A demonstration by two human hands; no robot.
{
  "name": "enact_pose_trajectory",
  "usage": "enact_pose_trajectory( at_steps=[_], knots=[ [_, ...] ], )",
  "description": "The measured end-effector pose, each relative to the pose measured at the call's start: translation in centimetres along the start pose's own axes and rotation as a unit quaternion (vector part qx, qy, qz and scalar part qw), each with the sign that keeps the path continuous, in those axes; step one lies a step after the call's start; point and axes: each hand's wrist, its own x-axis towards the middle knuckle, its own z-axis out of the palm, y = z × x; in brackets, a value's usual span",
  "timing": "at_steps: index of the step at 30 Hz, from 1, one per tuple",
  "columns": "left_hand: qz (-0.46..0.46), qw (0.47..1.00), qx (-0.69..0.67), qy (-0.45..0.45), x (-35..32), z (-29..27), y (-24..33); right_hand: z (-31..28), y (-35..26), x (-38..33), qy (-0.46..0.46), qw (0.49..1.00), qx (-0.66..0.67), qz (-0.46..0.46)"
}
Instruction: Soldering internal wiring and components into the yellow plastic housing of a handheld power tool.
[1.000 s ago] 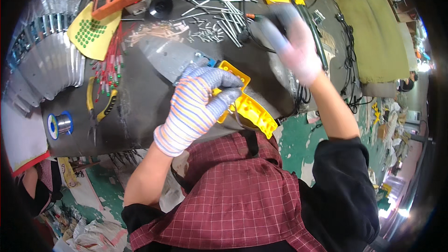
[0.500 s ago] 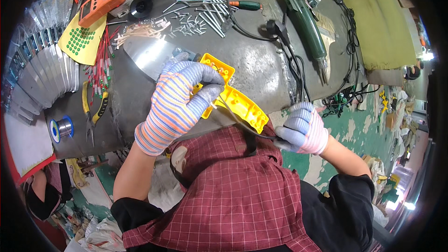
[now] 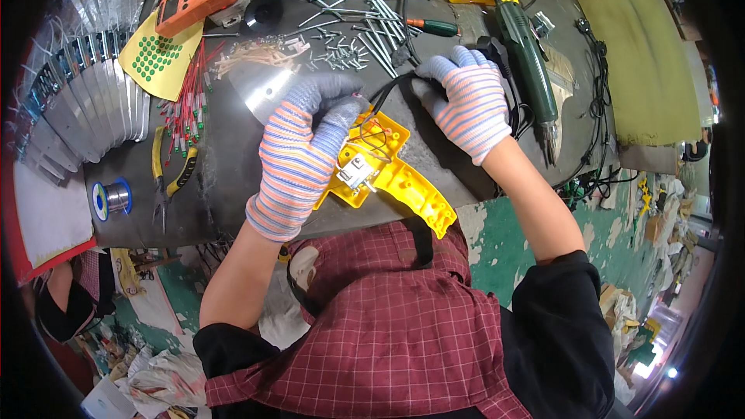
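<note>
A yellow plastic tool housing half (image 3: 419, 190) lies open side up at the table's front edge, its ribs and screw posts showing. Inside it sits a white switch-like part (image 3: 355, 171) with thin wires looping above it. My left hand (image 3: 295, 151), in a striped knit glove, is closed at the housing's left side, thumb and fingers pinched together near the black cable's end. A broad metal blade (image 3: 252, 87) sticks out beyond that hand; its base is hidden. My right hand (image 3: 472, 105), gloved alike, grips the black cable (image 3: 394, 87) right of the housing.
A green power tool (image 3: 528, 70) lies to the right. Behind are loose screws and bolts (image 3: 380, 27) and a screwdriver (image 3: 434, 27). At left are pliers (image 3: 163, 178), a solder spool (image 3: 113, 199), red-wired parts (image 3: 185, 112), an orange meter (image 3: 198, 0) and stacked blades (image 3: 93, 101).
My right hand has moved from the front edge up and left over the table, bringing the cable to the housing's top. My left hand has shifted slightly, and the white part now shows.
</note>
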Motion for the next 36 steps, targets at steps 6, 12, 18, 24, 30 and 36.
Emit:
enact_pose_trajectory(
  at_steps=[6,12,18,24,30,36],
  knots=[
    [0.060,0.985,0.147,0.063,0.3,-0.1,-0.7,-1.5,-1.2,1.2,-0.058,0.981,0.184,-0.006],
    [0.110,0.967,0.211,0.088,0.4,-0.4,-1.1,-3.6,-6.5,-0.8,-0.016,0.871,0.474,0.125],
    [0.077,0.980,0.169,0.077,0.9,0.1,-0.1,-3.1,-7.3,-1.4,0.026,0.923,0.372,-0.092],
    [0.004,0.996,0.073,0.046,1.1,-0.4,0.4,-1.5,-6.3,-1.8,-0.020,0.907,0.421,0.013],
    [-0.084,0.995,0.044,-0.039,2.0,-1.3,1.5,0.1,-4.3,-0.6,0.014,0.987,0.104,-0.121],
    [-0.045,0.996,0.037,-0.063,1.4,-1.6,1.0,-0.1,-3.6,-0.3,-0.038,0.949,0.280,-0.139]
  ],
)
